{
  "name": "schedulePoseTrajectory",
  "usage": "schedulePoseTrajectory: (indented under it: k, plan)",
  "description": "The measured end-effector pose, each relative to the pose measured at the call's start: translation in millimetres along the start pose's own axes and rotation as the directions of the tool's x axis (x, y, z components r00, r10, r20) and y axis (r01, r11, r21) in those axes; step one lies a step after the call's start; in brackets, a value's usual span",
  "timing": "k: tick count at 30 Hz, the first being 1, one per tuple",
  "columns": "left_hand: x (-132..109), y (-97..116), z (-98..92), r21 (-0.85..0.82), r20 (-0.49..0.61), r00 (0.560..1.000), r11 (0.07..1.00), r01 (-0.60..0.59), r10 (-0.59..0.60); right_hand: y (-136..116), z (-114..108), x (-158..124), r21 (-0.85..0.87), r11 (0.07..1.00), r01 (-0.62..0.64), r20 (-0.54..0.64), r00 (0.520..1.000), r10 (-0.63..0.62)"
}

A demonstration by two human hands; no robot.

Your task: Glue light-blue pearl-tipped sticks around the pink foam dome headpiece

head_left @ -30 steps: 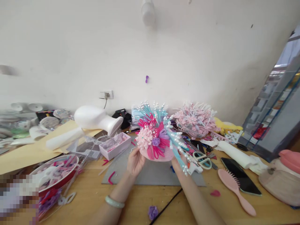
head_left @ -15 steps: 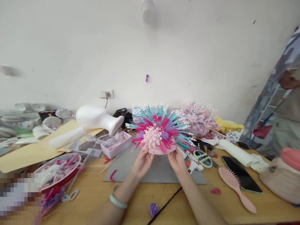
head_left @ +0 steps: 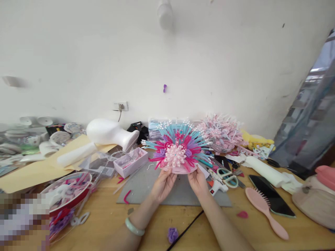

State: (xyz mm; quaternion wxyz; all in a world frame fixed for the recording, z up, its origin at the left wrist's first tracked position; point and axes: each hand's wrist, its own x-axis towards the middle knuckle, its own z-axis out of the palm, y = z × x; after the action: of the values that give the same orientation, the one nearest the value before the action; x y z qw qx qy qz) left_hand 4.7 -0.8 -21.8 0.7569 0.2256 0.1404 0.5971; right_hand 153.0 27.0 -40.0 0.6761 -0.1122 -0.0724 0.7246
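Note:
Both my hands hold up a decorated headdress (head_left: 176,155) above a grey mat (head_left: 146,190). It has a pale pink beaded flower at the front, magenta and purple loops around that, and a fan of light blue strands tipped with white pearls. My left hand (head_left: 164,183) grips the left end of its pink base, thumb on top. At the right end my right hand (head_left: 197,180) is closed on the same base. The fingers underneath are partly hidden. A hot glue gun (head_left: 219,186) and scissors (head_left: 228,177) lie just right of my right hand.
A white mannequin head (head_left: 111,134) lies on its side behind a small box (head_left: 131,163). To the right are a pink hairbrush (head_left: 267,211) and a phone (head_left: 272,196). A red-sided basket (head_left: 66,205) sits at left. A purple flower (head_left: 172,235) and black cord lie in front.
The headdress has turned slightly, so its front flower faces more to the right, and it sits a little lower. Both hands keep their hold.

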Motion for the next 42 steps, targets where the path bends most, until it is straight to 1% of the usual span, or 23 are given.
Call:
schedulePoseTrajectory:
  k: [4,8,13,16,18,21,26,31,35,39,42]
  plan:
    - [-2,-3,-0.4,0.013,0.037,0.999,1.0,-0.001,0.001,0,-4,0,-0.006,1.0,0.001,0.015,1.0,-0.001]
    - [-5,-6,-0.4,0.049,0.069,0.998,0.999,0.003,-0.006,1,-2,-2,-0.041,0.999,-0.002,0.01,1.0,0.002]
    - [-7,-10,-0.2,0.149,0.146,0.988,0.988,0.03,-0.052,0,0,-3,-0.126,0.992,0.027,0.031,0.999,-0.023]
    - [-8,-10,0.7,0.164,0.191,0.979,0.986,0.033,-0.064,1,2,-4,-0.141,0.988,0.06,0.023,0.998,-0.057]
    - [-8,-10,0.6,0.169,0.201,0.977,0.985,0.04,-0.074,2,3,-5,-0.155,0.985,0.072,0.023,0.997,-0.07]
    - [-8,-9,-0.9,0.181,0.193,0.976,0.981,0.064,-0.099,3,5,-7,-0.163,0.984,0.071,0.015,0.997,-0.069]
    - [-7,-9,-3.4,0.201,0.19,0.974,0.976,0.086,-0.125,2,13,-12,-0.119,0.992,0.037,-0.038,0.998,-0.042]
    - [-7,-8,-4.3,0.164,0.128,0.986,0.983,0.087,-0.109,3,23,-17,-0.094,0.995,0.026,-0.056,0.998,-0.031]
    - [-6,-4,-3.2,0.121,0.088,0.992,0.989,0.083,-0.094,3,25,-18,-0.046,0.999,0.003,-0.065,0.998,-0.006]
    - [-4,0,0.4,0.082,0.046,0.995,0.993,0.085,-0.089,3,21,-16,-0.027,1.0,-0.007,-0.038,0.999,0.006]
    - [-3,3,2.6,0.054,0.021,0.997,0.996,0.077,-0.079,4,18,-14,-0.061,0.998,-0.011,-0.003,1.0,0.011]
